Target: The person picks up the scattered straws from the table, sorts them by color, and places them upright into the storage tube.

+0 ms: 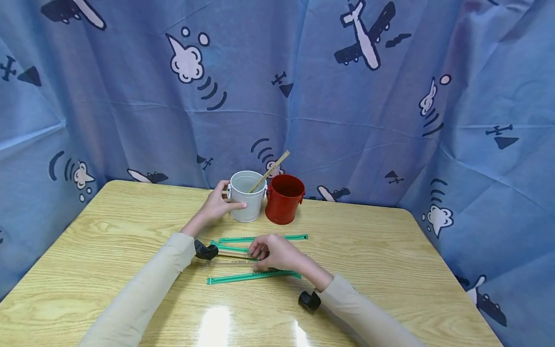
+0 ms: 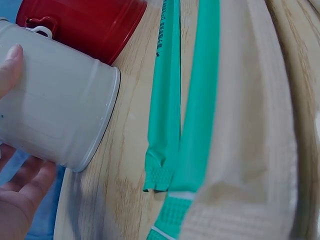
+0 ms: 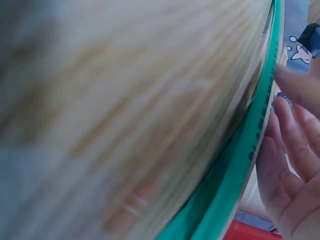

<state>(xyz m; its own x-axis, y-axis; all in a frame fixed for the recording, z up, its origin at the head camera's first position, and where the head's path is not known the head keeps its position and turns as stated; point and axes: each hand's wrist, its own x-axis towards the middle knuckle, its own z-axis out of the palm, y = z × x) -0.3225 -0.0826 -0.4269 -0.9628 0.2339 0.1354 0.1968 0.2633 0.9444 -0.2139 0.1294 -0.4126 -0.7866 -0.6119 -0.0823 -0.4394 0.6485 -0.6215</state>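
Observation:
My left hand grips a small white bucket at its left side, thumb across the front. Its fingers wrap the bucket's wall in the left wrist view. A slim beige packet with dark printing leans out of this bucket. My right hand hovers low over several slim flat packets on the table, its fingers bent and thumb apart from them. Beneath and beside it lie a beige packet and green packets, one nearest me. In the right wrist view the fingertips are close to a green packet; contact is unclear.
A red bucket stands just right of the white one. Another green packet lies behind my right hand. The wooden table ends at a blue curtain printed with planes.

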